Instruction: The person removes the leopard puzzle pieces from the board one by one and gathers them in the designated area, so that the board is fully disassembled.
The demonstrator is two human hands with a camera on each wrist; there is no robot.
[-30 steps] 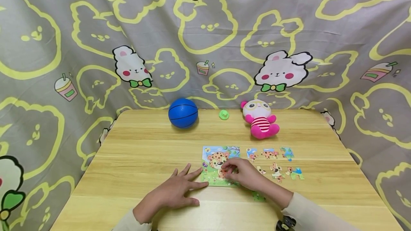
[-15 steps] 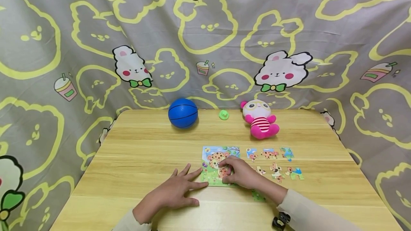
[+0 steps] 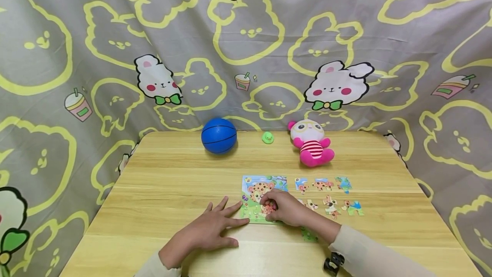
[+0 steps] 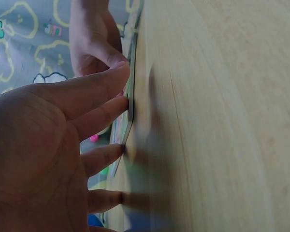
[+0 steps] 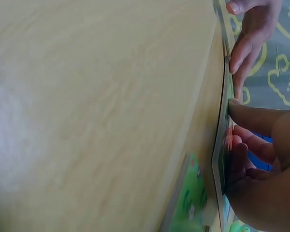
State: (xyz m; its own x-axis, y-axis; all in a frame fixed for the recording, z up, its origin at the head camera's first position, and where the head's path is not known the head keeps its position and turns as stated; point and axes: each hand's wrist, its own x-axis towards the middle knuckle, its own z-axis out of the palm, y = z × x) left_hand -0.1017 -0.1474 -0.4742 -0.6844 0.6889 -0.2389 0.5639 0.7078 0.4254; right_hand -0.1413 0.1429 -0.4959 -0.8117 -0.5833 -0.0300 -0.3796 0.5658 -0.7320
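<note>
A jigsaw puzzle board with a spotted leopard cub picture lies flat on the table. My left hand spreads its straight fingers, with fingertips touching the board's left edge. Over the lower right of the picture, my right hand bends its fingers and pinches a reddish spotted puzzle piece at the board's surface. In the right wrist view the thumb touches the board near its front edge. The palm and curled fingers partly cover the piece and the board's right side.
Several loose puzzle pieces lie in rows right of the board. One green piece sits nearer, partly under the right forearm. Along the back stand a blue ball, a small green duck and a pink panda plush.
My right hand has shifted slightly left and toward the front over the board, its fingers drawing closer around the spotted piece. The left hand stays where it was.
</note>
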